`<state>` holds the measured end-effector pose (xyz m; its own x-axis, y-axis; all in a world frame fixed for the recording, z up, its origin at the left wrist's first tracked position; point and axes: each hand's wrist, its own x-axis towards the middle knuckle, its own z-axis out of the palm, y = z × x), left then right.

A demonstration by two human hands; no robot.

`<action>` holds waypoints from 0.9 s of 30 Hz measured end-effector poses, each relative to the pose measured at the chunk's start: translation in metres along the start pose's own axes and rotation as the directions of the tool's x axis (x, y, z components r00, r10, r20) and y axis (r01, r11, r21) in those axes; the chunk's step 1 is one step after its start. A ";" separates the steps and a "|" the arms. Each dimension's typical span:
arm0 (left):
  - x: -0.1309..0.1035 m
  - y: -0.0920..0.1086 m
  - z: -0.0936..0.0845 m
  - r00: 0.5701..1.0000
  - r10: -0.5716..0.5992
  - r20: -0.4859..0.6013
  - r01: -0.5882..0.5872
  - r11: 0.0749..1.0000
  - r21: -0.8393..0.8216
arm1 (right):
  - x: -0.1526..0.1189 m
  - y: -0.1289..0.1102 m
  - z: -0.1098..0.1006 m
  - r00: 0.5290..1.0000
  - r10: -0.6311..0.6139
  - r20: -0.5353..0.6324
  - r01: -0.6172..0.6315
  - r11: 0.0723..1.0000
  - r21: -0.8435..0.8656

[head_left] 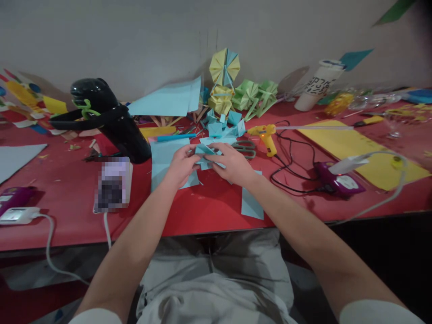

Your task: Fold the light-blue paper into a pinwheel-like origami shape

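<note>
Two hands meet at one small folded paper (204, 149), light blue, just above and left of the centre of the frame, held over the red surface (202, 213). The left hand (182, 165) comes in from the lower left, thumb and fingers drawn narrow on the paper's left side; the right hand (232, 163) reaches from the lower right, its fingers laid along the paper's right side, holding it too. Neither hand is nearer, since both touch it: the paper lies to the right of the left hand and to the left of the right, bridging the gap between them. Its visible upper edge slants from upper left down toward the right, but fingers cover so much that its long axis cannot be told. Flat blue sheets (161, 155) lie under and to the left of the left hand. The scissors (248, 150) rest just beyond the right hand, and the yellow glue gun (266, 133) lies farther toward the upper right, apart from both hands.
</note>
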<state>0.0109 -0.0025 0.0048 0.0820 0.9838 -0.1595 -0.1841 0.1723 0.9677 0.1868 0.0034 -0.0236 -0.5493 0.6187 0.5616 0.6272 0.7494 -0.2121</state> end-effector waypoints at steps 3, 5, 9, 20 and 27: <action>0.001 -0.003 -0.001 0.999 -0.004 -0.044 0.005 0.999 0.035 | 0.000 -0.001 0.000 1.000 -0.008 0.010 0.008 1.000 0.029; 0.002 -0.004 -0.002 0.998 0.010 -0.057 -0.007 0.998 0.064 | 0.000 -0.002 0.000 1.000 -0.030 0.004 0.030 0.998 0.052; 0.006 -0.009 -0.005 0.996 0.083 -0.034 -0.079 0.992 0.103 | 0.001 -0.005 0.000 0.996 -0.021 -0.087 0.032 0.992 0.119; 0.014 -0.019 -0.012 0.947 0.320 0.015 -0.312 0.909 0.278 | 0.002 0.000 0.004 0.895 0.403 -0.193 -0.303 0.864 0.402; 0.005 -0.017 -0.004 0.902 0.413 0.123 -0.421 0.786 0.453 | 0.002 0.005 0.005 0.855 0.499 -0.141 -0.421 0.827 0.373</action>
<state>0.0105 -0.0004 -0.0131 0.1179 0.9528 0.2799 0.2645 -0.3018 0.9160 0.1861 0.0098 -0.0272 -0.0792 0.8696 0.4874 0.5434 0.4475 -0.7102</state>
